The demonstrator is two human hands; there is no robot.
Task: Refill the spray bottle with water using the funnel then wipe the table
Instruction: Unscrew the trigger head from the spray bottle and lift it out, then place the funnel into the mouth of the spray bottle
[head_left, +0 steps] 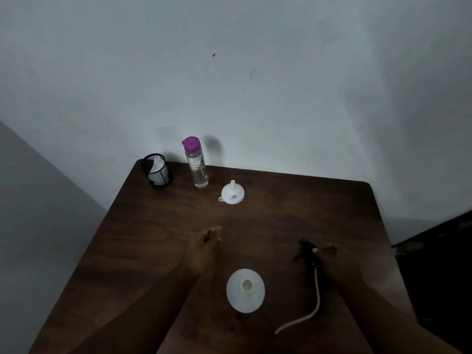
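A white spray bottle (245, 291) stands open-necked near the table's front, seen from above. My right hand (329, 256) grips its black spray head (305, 247), whose white dip tube (310, 305) curls down onto the table. My left hand (204, 245) hovers left of the bottle with its fingers loosely curled and nothing in it. A white funnel (233, 193) lies upside down, spout up, further back. Behind it stands a clear water bottle (196, 163) with a purple cap.
A black mesh cup (157, 173) with a white cloth inside sits at the back left corner of the brown wooden table (293, 205). A pale wall runs right behind the table. The room is dim.
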